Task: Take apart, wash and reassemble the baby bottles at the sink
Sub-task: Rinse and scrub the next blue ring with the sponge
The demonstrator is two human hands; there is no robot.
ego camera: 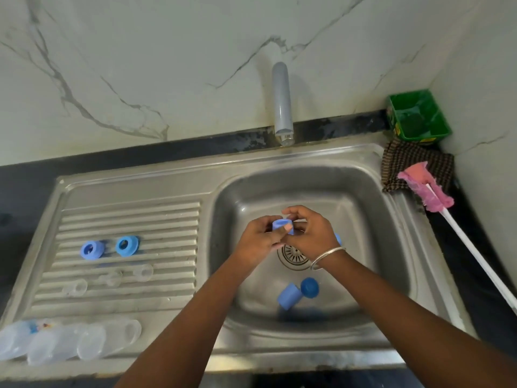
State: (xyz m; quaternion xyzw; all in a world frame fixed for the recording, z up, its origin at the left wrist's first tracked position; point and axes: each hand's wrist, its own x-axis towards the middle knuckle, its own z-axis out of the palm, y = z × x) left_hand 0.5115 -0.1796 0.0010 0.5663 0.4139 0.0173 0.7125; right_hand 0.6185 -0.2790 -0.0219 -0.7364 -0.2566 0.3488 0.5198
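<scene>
Over the sink basin (363, 208), my left hand (258, 242) and my right hand (310, 233) both grip a small blue bottle cap (281, 224). Two more blue caps (289, 296) (310, 287) lie on the basin floor near the drain (292, 257). On the ribbed drainboard (156, 219) sit two blue screw rings (91, 249) (127, 245) and three clear nipples (74, 288) (112, 278) (143, 272). Clear bottle bodies (70, 341) lie on their sides at the front left.
The tap spout (282, 105) reaches over the basin's back edge; no water runs. At the right stand a green tub (418, 116), a checked cloth (414, 161) and a pink bottle brush (428, 189) with a white handle. A marble wall rises behind.
</scene>
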